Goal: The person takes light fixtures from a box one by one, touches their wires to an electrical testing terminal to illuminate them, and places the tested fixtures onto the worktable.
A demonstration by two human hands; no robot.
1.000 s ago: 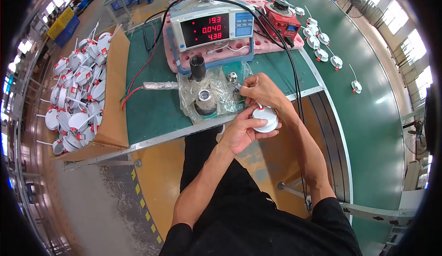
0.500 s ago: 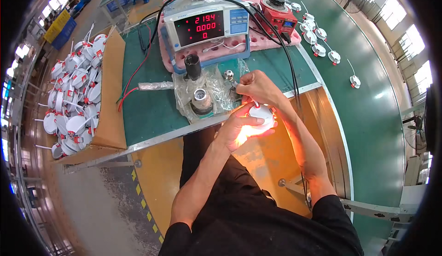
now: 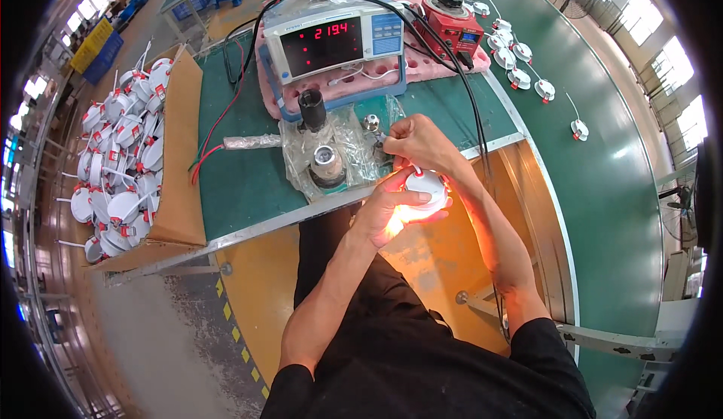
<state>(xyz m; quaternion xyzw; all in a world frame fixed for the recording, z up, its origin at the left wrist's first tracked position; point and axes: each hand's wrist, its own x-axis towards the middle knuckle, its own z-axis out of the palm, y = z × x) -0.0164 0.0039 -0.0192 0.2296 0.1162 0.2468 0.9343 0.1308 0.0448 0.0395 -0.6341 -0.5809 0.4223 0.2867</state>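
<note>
Lit round lamp (image 3: 426,190) gripped in left hand (image 3: 385,208), right hand (image 3: 416,142) pinching its wires, meter (image 3: 331,42) behind.

Both bare forearms enter from the lower edge and converge near the centre of the view, the left forearm rising steeply from a black short sleeve, the right one bent at the elbow and angled inward. The left hand (image 3: 388,208) is cupped palm-up with its fingers curled, lit orange-yellow along the palm and fingertips. The right hand (image 3: 418,142) sits just above it, knuckles toward the camera, wrist flexed downward and fingers pinched together at their tips close to the left hand's fingers.
</note>
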